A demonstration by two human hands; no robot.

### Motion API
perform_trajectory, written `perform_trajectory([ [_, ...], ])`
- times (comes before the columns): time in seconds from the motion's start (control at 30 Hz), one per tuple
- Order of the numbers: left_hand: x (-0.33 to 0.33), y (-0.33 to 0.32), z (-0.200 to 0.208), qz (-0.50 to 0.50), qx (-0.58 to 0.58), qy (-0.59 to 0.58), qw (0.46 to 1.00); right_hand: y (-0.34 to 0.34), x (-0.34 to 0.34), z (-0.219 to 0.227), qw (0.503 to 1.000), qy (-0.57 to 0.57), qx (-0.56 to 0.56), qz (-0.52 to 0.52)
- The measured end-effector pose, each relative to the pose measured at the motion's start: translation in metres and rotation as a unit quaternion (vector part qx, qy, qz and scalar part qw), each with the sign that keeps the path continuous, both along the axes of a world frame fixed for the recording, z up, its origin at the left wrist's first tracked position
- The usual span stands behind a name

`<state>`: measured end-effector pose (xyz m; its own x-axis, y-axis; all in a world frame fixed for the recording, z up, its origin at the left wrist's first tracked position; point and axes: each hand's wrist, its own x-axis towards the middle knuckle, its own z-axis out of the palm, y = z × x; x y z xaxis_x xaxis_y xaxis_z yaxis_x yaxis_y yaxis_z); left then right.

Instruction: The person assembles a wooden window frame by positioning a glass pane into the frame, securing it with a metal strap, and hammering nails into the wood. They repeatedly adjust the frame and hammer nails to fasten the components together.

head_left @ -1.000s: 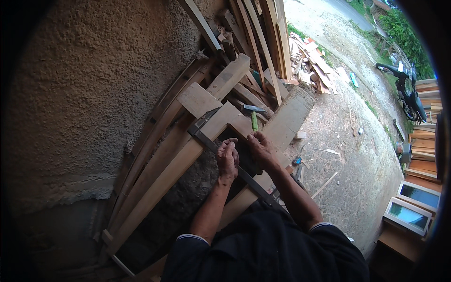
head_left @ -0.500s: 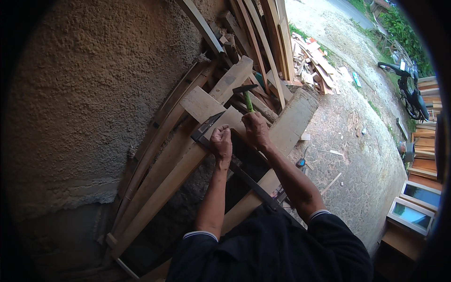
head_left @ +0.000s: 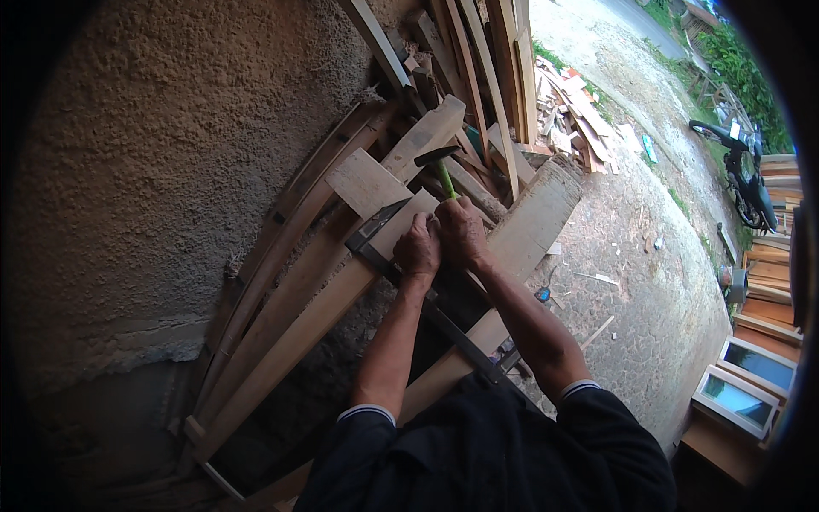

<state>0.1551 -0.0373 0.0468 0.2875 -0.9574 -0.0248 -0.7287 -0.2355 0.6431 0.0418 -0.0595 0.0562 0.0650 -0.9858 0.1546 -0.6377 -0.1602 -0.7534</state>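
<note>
My right hand (head_left: 461, 232) grips a hammer (head_left: 446, 177) by its green handle, with the dark head raised above the timber. Close beside it, my left hand (head_left: 418, 248) is closed, its fingertips drawn together near the right hand; whatever they pinch is hidden. Both hands are over the end of a pale wooden beam (head_left: 316, 320) and the block-like timber (head_left: 368, 184) joined across it. A dark metal bar clamp (head_left: 465, 343) runs beneath my forearms, its jaw against the beam near my left hand.
A rough wall (head_left: 171, 171) rises at the left, with long boards leaning along it. Wood offcuts (head_left: 576, 115) lie in a heap beyond. A thick plank (head_left: 537, 205) lies right of my hands. Farther right are a motorcycle (head_left: 742, 175) and framed glass panels (head_left: 738, 397).
My left hand has moved right and now meets the right hand. The hammer has shifted slightly left, its head tilting a little differently.
</note>
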Motion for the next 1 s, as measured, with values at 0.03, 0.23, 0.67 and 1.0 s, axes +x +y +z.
perform_trajectory([
  [0.03, -0.001, -0.001, 0.001, 0.004, 0.004, -0.002, 1.000, 0.001, 0.000, 0.000, 1.000, -0.011, -0.005, 0.000],
  [0.23, -0.006, -0.005, 0.001, 0.022, -0.002, 0.012, 1.000, -0.003, -0.002, 0.000, 0.999, -0.016, -0.018, 0.030],
  [0.67, -0.010, -0.002, -0.006, 0.032, -0.050, 0.005, 0.998, 0.078, -0.059, 0.020, 0.996, 0.003, 0.038, 0.079],
  [1.0, -0.009, -0.003, -0.006, 0.025, -0.056, -0.034, 0.998, 0.080, -0.049, 0.049, 0.991, 0.059, 0.066, 0.104],
])
